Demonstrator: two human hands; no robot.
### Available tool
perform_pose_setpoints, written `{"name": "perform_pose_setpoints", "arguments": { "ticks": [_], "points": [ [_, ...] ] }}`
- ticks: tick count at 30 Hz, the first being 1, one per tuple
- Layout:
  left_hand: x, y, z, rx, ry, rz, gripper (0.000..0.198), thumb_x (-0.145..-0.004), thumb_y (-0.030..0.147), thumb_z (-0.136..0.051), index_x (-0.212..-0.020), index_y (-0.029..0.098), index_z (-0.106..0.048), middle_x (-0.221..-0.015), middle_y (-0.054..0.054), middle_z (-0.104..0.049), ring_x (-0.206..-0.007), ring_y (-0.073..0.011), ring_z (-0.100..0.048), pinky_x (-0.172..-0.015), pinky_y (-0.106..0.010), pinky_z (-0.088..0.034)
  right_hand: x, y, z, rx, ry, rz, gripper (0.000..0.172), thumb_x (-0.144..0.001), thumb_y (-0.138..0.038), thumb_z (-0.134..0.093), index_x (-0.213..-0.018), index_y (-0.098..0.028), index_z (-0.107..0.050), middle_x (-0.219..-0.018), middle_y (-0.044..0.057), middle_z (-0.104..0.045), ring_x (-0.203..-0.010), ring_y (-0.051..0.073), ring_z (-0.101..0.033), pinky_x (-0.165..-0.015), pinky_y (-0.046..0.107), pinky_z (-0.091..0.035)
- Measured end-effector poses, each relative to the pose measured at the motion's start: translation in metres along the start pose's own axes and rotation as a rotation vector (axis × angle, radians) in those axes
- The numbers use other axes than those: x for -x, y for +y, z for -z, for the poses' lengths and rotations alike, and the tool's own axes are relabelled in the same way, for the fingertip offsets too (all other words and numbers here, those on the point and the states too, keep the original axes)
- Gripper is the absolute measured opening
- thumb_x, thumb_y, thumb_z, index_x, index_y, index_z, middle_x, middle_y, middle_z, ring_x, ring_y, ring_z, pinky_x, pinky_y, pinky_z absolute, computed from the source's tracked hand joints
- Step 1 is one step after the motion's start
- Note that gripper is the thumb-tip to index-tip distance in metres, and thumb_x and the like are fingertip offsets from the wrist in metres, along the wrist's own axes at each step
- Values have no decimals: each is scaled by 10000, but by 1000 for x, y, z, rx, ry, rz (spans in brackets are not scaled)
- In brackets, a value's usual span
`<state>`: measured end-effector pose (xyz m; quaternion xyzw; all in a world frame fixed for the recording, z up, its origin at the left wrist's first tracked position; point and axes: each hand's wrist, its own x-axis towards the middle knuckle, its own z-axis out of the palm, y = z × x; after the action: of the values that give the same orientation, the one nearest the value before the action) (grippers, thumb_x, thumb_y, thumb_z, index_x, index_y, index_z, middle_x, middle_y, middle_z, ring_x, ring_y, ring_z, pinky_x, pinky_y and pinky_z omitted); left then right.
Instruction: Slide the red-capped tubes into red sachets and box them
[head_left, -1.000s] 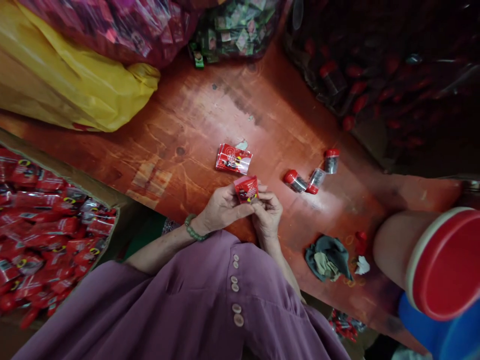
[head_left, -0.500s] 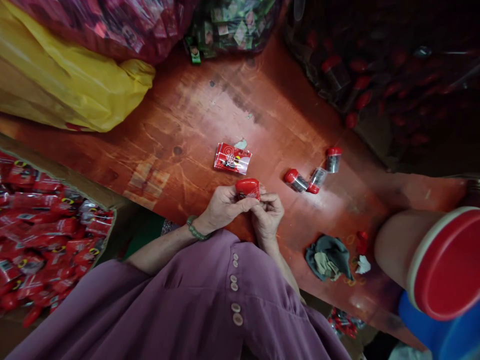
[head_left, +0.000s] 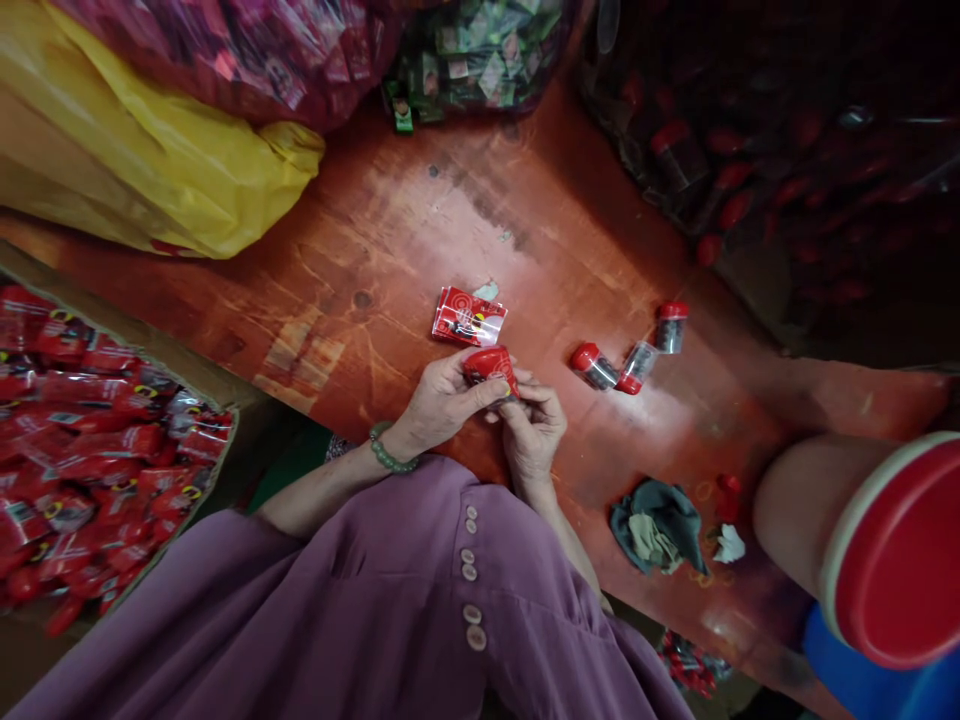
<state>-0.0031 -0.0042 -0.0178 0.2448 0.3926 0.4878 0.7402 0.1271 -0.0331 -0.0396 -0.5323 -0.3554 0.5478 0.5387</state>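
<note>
My left hand [head_left: 442, 402], with a green bead bracelet at the wrist, is closed around a small red-capped jar [head_left: 489, 366] with red printed wrapping. The thumb lies across its front. My right hand [head_left: 534, 428] pinches at the jar's lower right end; its fingertips partly hide that end. Just beyond the hands lies a small stack of red and white printed labels [head_left: 471, 316]. To the right, red-capped clear jars with dark contents lie or stand on the table: one jar [head_left: 595, 366], a second jar [head_left: 638, 366] and a third jar [head_left: 672, 328].
On the left, a cardboard box [head_left: 234, 425] holds many red-wrapped jars. A yellow bag [head_left: 187, 180] and bags of pink and green packets [head_left: 487, 60] sit at the back of the orange table [head_left: 390, 230]. A dark cloth [head_left: 660, 525] and a red-lidded tub [head_left: 900, 550] stand right.
The jar has been tilted and turned in my hands, so its red printed side now shows more. My left fingers have shifted slightly up along it. The view has moved a little.
</note>
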Motion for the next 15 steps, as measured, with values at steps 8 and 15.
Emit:
{"name": "perform_pose_setpoints", "arguments": {
  "ticks": [8,15],
  "points": [
    [3,-7,4,62,-38,-25,398,-820,446,-757,-1093,161,-712,-1055,-104,-766,-812,-131,-704,-608,-179,-529,-3,1,0,19,-6,47,225,-724,-369,-841,-835,-238,-695,-893,-18,-716,-546,68,-633,-523,216,-576],
    [31,24,11,-42,65,-84,449,-781,531,-769,-968,127,-714,-952,-96,-783,-843,-180,-736,-768,-286,-592,4,-5,3,173,-179,155,147,-747,-249,-811,-888,-249,-768,-916,14,-736,-797,152,-727,-749,326,-623]
  ]
}}
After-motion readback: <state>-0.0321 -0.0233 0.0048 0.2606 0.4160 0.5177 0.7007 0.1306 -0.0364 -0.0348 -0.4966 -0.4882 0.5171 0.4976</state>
